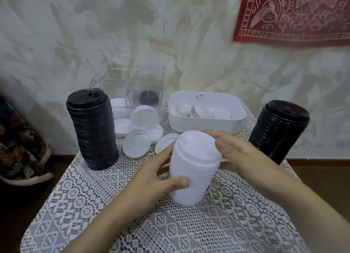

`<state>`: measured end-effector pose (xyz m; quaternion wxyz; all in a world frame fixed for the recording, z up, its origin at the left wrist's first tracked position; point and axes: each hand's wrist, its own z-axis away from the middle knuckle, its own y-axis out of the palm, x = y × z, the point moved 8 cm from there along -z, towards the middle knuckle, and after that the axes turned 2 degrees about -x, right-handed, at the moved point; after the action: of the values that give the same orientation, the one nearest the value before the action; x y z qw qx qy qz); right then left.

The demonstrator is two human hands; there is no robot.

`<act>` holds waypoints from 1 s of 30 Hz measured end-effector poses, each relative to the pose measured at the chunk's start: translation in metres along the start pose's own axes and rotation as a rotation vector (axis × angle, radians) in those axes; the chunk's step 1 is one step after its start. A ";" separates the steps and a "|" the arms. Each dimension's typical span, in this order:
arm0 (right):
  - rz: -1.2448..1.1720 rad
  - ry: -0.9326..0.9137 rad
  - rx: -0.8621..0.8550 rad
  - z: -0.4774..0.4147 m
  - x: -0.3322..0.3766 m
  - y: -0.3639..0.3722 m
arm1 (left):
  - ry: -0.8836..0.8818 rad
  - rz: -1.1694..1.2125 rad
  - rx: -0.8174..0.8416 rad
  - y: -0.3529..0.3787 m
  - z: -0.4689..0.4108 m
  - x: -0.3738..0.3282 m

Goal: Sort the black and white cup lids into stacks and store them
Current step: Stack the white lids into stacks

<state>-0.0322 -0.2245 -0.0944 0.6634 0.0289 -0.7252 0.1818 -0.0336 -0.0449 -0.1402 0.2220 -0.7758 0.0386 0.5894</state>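
Stack of white lids (193, 169), nested into a squat column, sits at the near middle of a table under a lace cloth (170, 230). It looks slightly tilted, and whether its base rests flat cannot be told. The left hand (151, 179) grips its left side, thumb pressed across the near face and fingers wrapped behind. The right hand (240, 152) curls round the upper right side with the thumb on the top rim, so both hands are clamped on the column. Just beyond it, toward the far left, loose white lids (136, 145) lie scattered and overlapping, not yet stacked. A tall black stack (92, 129) stands at the left, and a second black stack (278, 131) leans at the right edge; both are well apart from the hands. At the far right a white tub (204, 124) holds more white lids. At the far middle is a clear box (145, 78) with something dark inside. The step in hand seems to be squaring up the white column, perhaps before it is stored. It would likely go best with even pressure from opposite sides and a light press on top. A hard squeeze could bow thin nested plastic and spill it.
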 end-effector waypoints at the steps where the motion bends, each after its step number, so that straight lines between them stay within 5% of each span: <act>1: -0.027 0.019 -0.005 0.001 -0.003 0.000 | -0.006 -0.013 0.003 0.001 0.001 0.001; 16: -0.193 0.084 -0.031 -0.002 -0.014 0.009 | -0.065 -0.047 0.009 -0.007 0.005 0.010; 21: -0.186 0.089 -0.038 -0.003 -0.017 0.007 | -0.079 0.031 -0.146 -0.037 -0.008 0.013; 27: -0.159 0.055 -0.018 -0.003 -0.014 0.008 | -0.018 -0.663 -0.210 -0.030 -0.017 0.026; 30: -0.136 0.047 -0.011 -0.003 -0.014 0.008 | -0.059 -0.831 -0.223 -0.031 -0.023 0.024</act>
<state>-0.0300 -0.2192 -0.1099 0.6914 0.0704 -0.7066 0.1328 0.0042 -0.0217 -0.1486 0.3565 -0.7275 -0.3471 0.4724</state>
